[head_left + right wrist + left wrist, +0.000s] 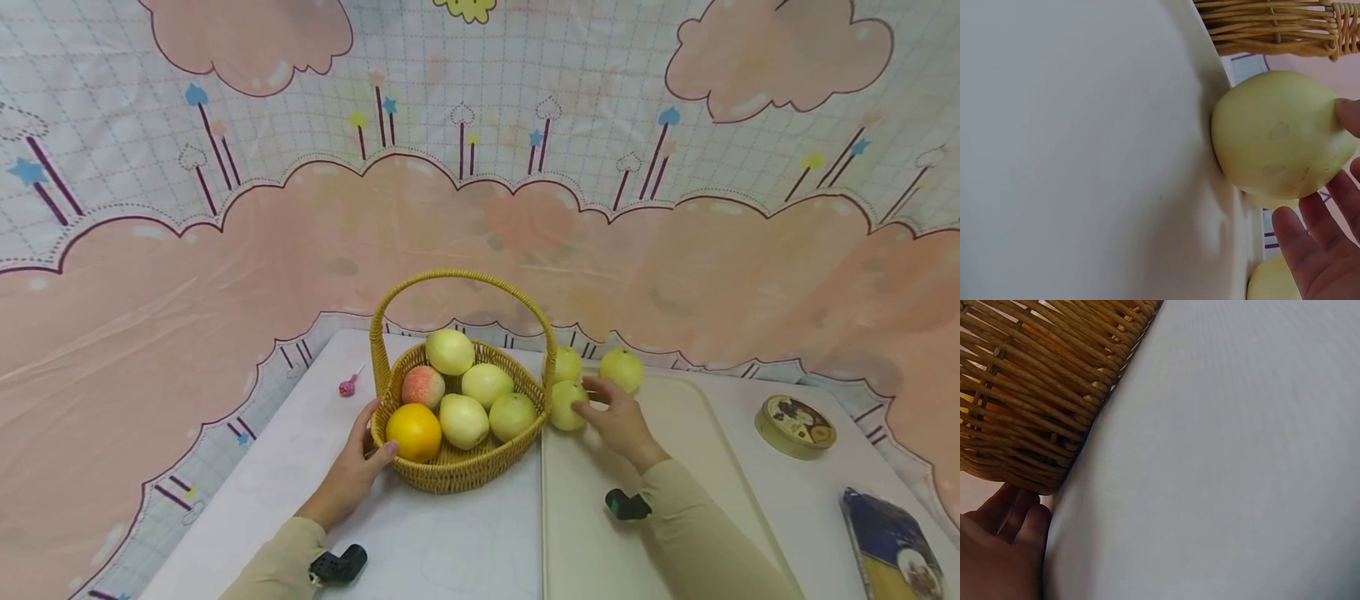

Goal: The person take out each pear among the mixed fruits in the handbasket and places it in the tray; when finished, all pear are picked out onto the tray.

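Note:
A wicker basket with a tall arched handle holds an orange, a peach and several yellow-green pears. My left hand grips its left side, thumb over the rim; in the left wrist view the fingers lie against the outer wicker, partly hidden. Just right of the basket, my right hand is spread around one pear on the cream tray. Its thumb touches the pear and the fingers extend along the far side, fairly straight.
Two more pears sit at the tray's back edge, one partly behind the basket handle. A wrapped lollipop lies on the left. To the right are a round tin and a blue-and-yellow packet. A patterned cloth hangs behind the table.

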Demonstrator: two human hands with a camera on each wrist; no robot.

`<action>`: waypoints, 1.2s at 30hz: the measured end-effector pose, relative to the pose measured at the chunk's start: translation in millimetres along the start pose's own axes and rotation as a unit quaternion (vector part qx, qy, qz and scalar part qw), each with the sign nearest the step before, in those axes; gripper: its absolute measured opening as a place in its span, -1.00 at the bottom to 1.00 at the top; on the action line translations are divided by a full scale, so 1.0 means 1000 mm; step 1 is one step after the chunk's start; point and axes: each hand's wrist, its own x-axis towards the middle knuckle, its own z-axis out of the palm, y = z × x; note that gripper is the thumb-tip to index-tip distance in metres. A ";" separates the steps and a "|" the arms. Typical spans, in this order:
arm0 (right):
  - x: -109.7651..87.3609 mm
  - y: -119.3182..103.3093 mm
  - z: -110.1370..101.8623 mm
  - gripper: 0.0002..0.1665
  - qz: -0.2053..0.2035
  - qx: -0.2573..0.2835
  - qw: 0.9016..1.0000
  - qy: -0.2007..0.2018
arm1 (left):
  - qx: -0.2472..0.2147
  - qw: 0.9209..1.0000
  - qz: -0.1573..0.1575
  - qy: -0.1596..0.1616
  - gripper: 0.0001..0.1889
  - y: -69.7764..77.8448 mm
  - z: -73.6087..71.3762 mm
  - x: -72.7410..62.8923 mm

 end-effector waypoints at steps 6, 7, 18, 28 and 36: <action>0.003 -0.003 0.005 -0.41 0.006 0.010 1.000 0.006 | -0.001 1.000 0.003 -0.003 -0.14 0.001 0.000 -0.002; 0.004 -0.003 0.006 -0.40 0.009 0.013 1.000 0.007 | -0.001 1.000 0.003 -0.004 -0.14 0.001 -0.001 -0.002; 0.006 -0.008 0.016 -0.40 0.039 0.024 0.999 0.017 | -0.007 1.000 0.003 -0.003 -0.14 0.001 -0.007 -0.002; 0.005 -0.005 0.015 -0.38 0.048 0.018 0.999 0.018 | -0.004 1.000 0.013 -0.005 -0.13 0.002 -0.006 -0.003; -0.003 -0.015 0.001 -0.36 0.019 0.001 0.999 0.026 | -0.009 1.000 0.003 -0.004 -0.14 0.001 -0.001 -0.001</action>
